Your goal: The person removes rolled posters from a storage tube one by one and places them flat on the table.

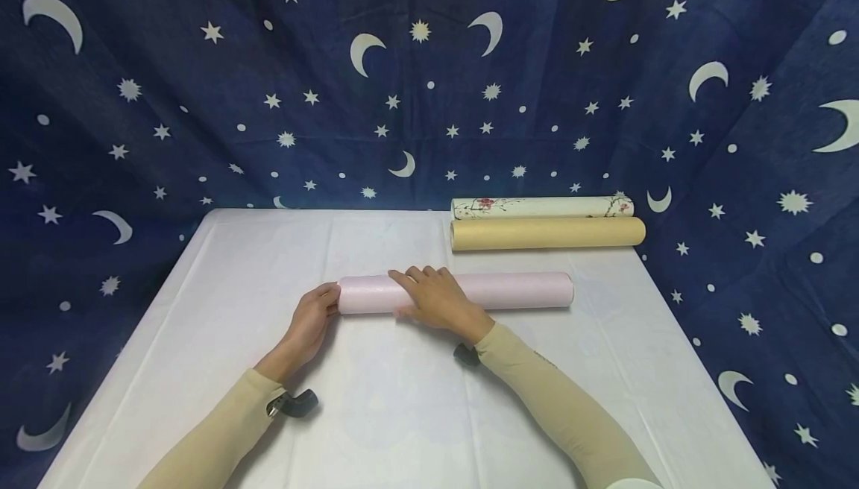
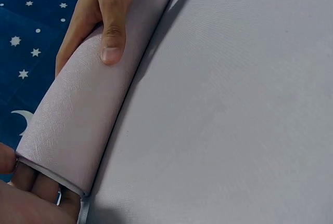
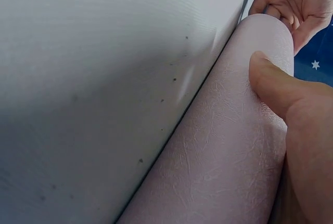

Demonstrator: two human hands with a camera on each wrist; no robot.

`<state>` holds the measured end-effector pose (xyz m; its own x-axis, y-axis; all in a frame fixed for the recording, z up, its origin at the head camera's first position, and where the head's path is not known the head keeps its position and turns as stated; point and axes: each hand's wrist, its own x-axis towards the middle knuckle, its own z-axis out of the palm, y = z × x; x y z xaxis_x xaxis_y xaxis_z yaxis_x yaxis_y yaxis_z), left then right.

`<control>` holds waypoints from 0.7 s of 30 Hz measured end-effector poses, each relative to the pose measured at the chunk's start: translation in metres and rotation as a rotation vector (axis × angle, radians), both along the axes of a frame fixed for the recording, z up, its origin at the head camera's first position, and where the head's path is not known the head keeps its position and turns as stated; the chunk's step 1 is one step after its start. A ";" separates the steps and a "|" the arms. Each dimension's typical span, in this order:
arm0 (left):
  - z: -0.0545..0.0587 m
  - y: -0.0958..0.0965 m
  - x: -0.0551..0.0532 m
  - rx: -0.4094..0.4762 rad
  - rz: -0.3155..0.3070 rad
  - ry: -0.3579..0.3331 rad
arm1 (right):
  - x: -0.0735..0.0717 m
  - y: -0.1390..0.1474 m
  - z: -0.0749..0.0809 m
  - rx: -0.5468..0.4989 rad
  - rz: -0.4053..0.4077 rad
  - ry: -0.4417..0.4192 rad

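A pale pink roll of textured wallpaper (image 1: 520,291) lies crosswise on the white-covered table. At its left end my left hand (image 1: 311,331) holds the rim; in the left wrist view, several fingers (image 2: 44,186) reach inside the hollow end. My right hand (image 1: 439,303) grips the roll from above, left of its middle. Its thumb (image 2: 113,52) lies along the near side, while the other fingers go over the far side and are partly hidden. In the right wrist view the roll (image 3: 223,141) shows a crinkled surface.
Behind, at the right of the table (image 1: 376,399), lie a yellow roll (image 1: 546,234) and a cream roll with a red blossom print (image 1: 537,208), side by side. A dark blue curtain (image 1: 429,112) with moons and stars hangs along the table's back and sides.
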<state>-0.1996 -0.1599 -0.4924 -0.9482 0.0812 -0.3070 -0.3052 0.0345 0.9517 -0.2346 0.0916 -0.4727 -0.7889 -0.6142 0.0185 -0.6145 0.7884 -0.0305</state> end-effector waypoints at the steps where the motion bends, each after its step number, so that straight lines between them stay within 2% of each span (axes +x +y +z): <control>1: 0.000 0.000 0.000 -0.003 0.006 0.001 | 0.000 0.000 0.000 0.002 0.000 0.001; 8: 0.001 -0.002 0.001 -0.046 0.072 -0.003 | 0.001 0.000 -0.001 -0.005 0.002 0.007; 21: 0.001 -0.013 0.002 -0.060 0.078 -0.008 | 0.001 0.001 -0.002 -0.024 0.004 0.017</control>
